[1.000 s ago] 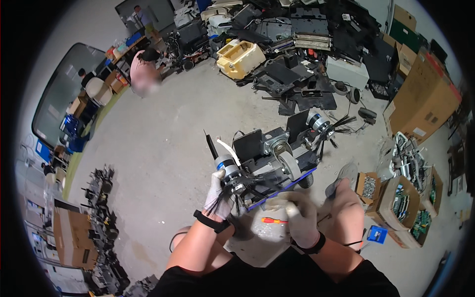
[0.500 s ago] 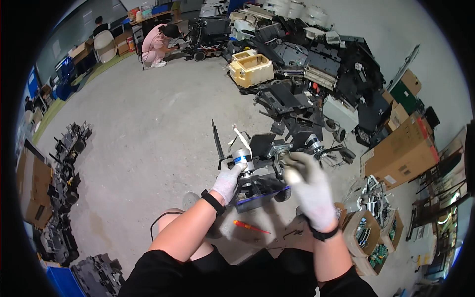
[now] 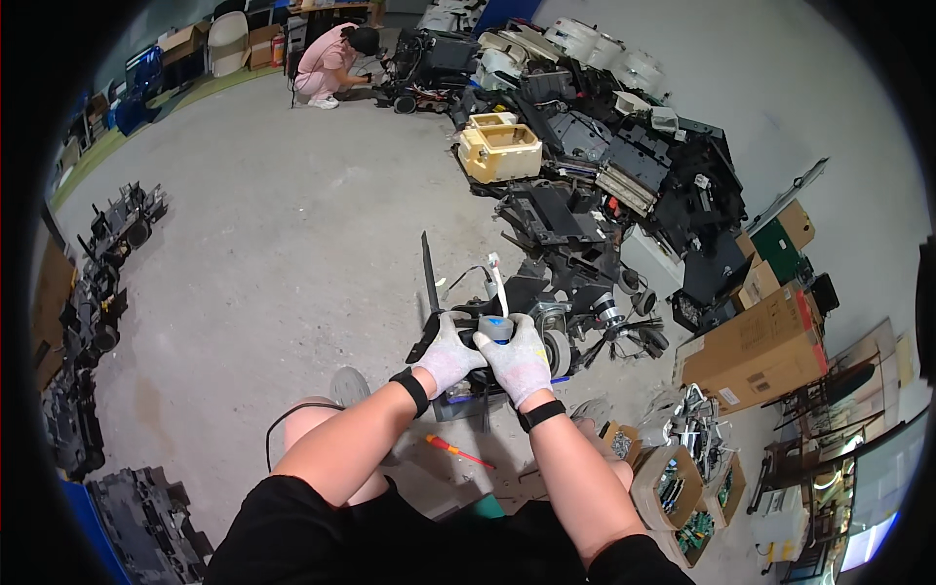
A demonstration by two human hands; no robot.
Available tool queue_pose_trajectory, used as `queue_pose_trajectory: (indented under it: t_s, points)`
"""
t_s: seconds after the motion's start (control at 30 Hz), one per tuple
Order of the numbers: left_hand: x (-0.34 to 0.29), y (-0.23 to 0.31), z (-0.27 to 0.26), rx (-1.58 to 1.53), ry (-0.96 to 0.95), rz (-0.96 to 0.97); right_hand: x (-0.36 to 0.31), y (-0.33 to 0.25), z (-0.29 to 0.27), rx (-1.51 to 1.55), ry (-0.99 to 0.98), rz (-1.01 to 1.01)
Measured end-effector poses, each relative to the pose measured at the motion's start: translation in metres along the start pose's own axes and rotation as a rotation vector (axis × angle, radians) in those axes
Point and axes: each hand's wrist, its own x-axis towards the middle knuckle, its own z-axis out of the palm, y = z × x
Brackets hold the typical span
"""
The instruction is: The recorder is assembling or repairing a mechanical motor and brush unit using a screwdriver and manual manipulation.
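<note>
Both my gloved hands close around a silver cylindrical motor (image 3: 496,329) with a blue label. My left hand (image 3: 449,354) grips it from the left and my right hand (image 3: 518,360) from the right, thumbs near each other. A white cable (image 3: 498,285) rises from behind the motor. Beneath the hands sits a black wheeled chassis (image 3: 456,408), mostly hidden by them, with a grey wheel (image 3: 557,353) at its right side. A long black strip (image 3: 429,271) sticks up at its left. On the floor nearer me lies a red and orange screwdriver (image 3: 458,450).
Ahead to the right rises a heap of black plastic parts (image 3: 556,214) with a cream tub (image 3: 500,153). Cardboard boxes (image 3: 756,356) stand at right, with bins of circuit boards (image 3: 673,487) nearer. Dismantled chassis (image 3: 102,322) line the left. A person in pink (image 3: 327,66) crouches far off.
My right hand has come left and down from above the chassis's right side onto the motor, joining my left hand. The view has shifted slightly, and the motor now appears more upright.
</note>
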Motion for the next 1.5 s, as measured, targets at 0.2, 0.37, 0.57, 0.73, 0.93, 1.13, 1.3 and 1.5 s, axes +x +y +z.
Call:
queue_pose_trajectory:
  t_s: [0.2,0.37,0.57,0.73,0.93,1.13,1.3,1.5]
  points:
    - [0.006,-0.012,-0.012,-0.205,-0.205,0.013,-0.008,0.013,-0.003,0.018,0.078,-0.024]
    - [0.005,0.012,-0.016,-0.5,-0.181,-0.234,-0.025,0.039,-0.024,0.169,0.246,-0.173]
    - [0.019,0.002,-0.006,-0.401,-0.013,-0.243,-0.057,0.06,-0.058,0.584,0.193,-0.122]
    - [0.02,0.001,-0.003,-0.433,-0.021,-0.197,-0.06,0.075,-0.091,0.938,0.284,0.029]
    - [0.015,0.007,-0.003,-0.303,-0.003,-0.232,-0.05,0.114,-0.181,1.199,0.399,-0.005]
    - [0.019,-0.02,-0.014,0.17,0.214,0.046,-0.088,0.213,-0.288,1.226,0.808,0.164]
    - [0.014,0.005,-0.013,0.629,0.228,0.225,-0.196,0.358,-0.334,1.134,1.059,0.362]
    - [0.03,0.017,-0.024,1.011,0.237,0.364,-0.347,0.459,-0.238,0.84,1.371,1.084]
